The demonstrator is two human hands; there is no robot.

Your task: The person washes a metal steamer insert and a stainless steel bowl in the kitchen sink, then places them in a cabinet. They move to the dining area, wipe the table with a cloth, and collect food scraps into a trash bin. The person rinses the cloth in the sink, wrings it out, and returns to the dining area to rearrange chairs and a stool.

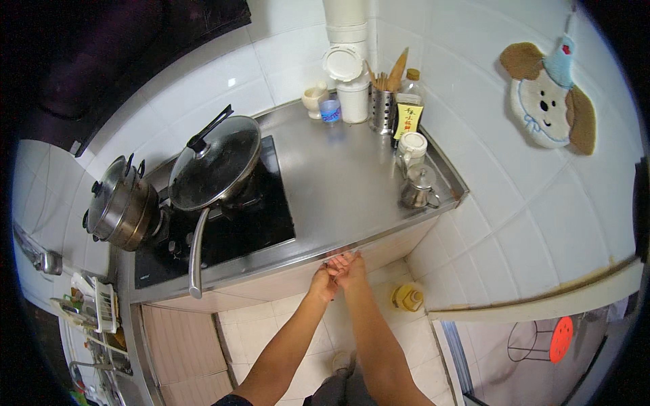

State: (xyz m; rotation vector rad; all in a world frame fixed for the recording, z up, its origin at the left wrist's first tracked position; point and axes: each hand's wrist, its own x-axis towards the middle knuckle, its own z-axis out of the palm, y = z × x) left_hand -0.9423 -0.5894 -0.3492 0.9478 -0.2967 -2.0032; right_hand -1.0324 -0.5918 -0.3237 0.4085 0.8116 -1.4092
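My left hand (323,284) and my right hand (351,269) are close together, touching or nearly so, at the front edge of the stainless steel counter (345,177). Some fingers are spread with the palm side showing, and no held object shows. Fingertips lie near the cabinet front just under the counter's rim; whether they touch it I cannot tell. Left of them, the long metal handle (197,259) of a lidded wok (216,162) sticks out over the edge. The wok stands on a black gas hob (254,223) beside a stacked steamer pot (122,203).
At the back stand a white tub (353,101), a perforated utensil holder (382,109) and a sauce bottle (408,114). A glass jar (412,147) and small metal pot (418,190) are at the right. A yellow oil bottle (408,298) is on the floor.
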